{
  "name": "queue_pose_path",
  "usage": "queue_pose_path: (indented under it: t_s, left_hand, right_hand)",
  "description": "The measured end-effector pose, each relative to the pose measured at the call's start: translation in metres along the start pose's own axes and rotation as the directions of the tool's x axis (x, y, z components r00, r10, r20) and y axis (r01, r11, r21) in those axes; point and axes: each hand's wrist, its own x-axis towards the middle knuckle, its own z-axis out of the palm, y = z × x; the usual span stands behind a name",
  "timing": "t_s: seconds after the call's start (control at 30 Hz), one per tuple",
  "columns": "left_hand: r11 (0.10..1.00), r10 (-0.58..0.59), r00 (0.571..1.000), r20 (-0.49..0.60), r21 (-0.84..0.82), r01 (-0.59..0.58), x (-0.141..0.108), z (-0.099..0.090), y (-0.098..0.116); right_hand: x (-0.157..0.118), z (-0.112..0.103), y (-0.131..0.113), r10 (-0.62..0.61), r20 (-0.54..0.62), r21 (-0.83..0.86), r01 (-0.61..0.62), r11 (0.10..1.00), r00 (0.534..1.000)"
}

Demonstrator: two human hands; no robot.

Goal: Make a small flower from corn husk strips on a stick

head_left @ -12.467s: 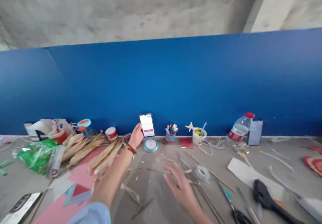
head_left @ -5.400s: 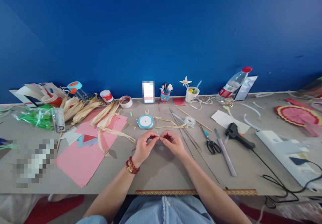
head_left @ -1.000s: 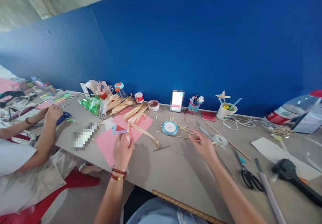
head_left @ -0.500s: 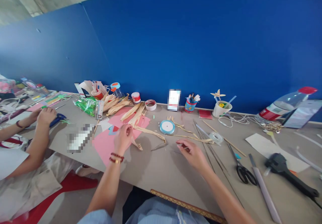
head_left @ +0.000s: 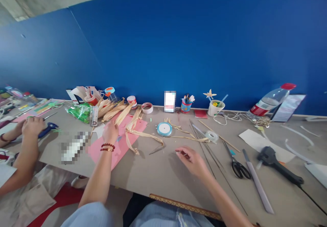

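My left hand [head_left: 110,134] is over the pink paper [head_left: 122,148], at the near end of the dried corn husks [head_left: 124,113]. Its fingertips are blurred and partly hidden, so I cannot see whether they grip a husk. Just right of centre, my right hand [head_left: 190,159] hovers low over the table with thumb and fingers pinched together. A very thin, wire-like strand seems to stick out leftward from the pinch. Between the hands lie torn husk strips [head_left: 144,134], a short dark piece of wire [head_left: 156,149] and a blue-rimmed ribbon spool [head_left: 164,129].
At right lie long wires [head_left: 212,159], a clear tape roll [head_left: 212,136], black scissors [head_left: 240,169], a sheathed knife [head_left: 259,182] and a glue gun [head_left: 278,165]. Cups, a phone [head_left: 170,101] and a bottle [head_left: 270,101] line the blue wall. Another person's hands [head_left: 33,126] work at left.
My left hand has moved left and away from the torn husk strips toward the husk pile. My right hand stays in nearly the same place. The whole view has shifted slightly.
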Motion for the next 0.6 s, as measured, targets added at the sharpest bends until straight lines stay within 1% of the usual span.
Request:
queue_pose_path:
  t_s: [0.03,0.1,0.2,0.3,0.37,0.4,0.47,0.53,0.6]
  left_hand:
    - [0.999,-0.008,1.0,-0.017,-0.049,0.007,-0.011,-0.002,-0.002]
    - [0.986,-0.004,1.0,-0.017,-0.169,0.001,-0.036,-0.004,-0.004]
    - [0.942,0.023,1.0,0.005,-0.335,-0.02,-0.077,0.0,-0.001]
    - [0.908,0.053,0.997,0.047,-0.419,-0.028,-0.112,0.006,0.004]
    - [0.9,0.07,0.996,0.061,-0.434,-0.037,-0.124,0.009,0.006]
    - [0.903,0.074,0.996,0.056,-0.428,-0.043,-0.125,0.01,0.007]
    - [0.916,0.074,0.997,0.016,-0.398,-0.061,-0.117,0.011,0.008]
    - [0.93,0.073,0.996,-0.051,-0.358,-0.087,-0.097,0.014,0.009]
    - [0.936,0.091,0.992,-0.082,-0.334,-0.114,-0.071,0.019,0.011]
  right_hand:
    - [0.0,0.002,-0.002,-0.002,0.012,0.008,0.002,1.0,1.0]
    - [-0.001,0.006,-0.007,-0.011,0.042,0.029,0.01,1.0,0.999]
    - [0.001,0.012,-0.018,-0.037,0.082,0.061,0.032,0.998,0.996]
    - [0.002,0.02,-0.029,-0.07,0.109,0.09,0.06,0.994,0.992]
    - [0.001,0.026,-0.035,-0.095,0.125,0.106,0.082,0.991,0.988]
    - [0.002,0.029,-0.038,-0.108,0.132,0.11,0.094,0.989,0.985]
    - [0.005,0.036,-0.043,-0.141,0.143,0.109,0.126,0.986,0.979]
    - [0.018,0.045,-0.048,-0.186,0.149,0.088,0.174,0.981,0.971]
    - [0.042,0.058,-0.054,-0.226,0.163,0.05,0.221,0.974,0.96]
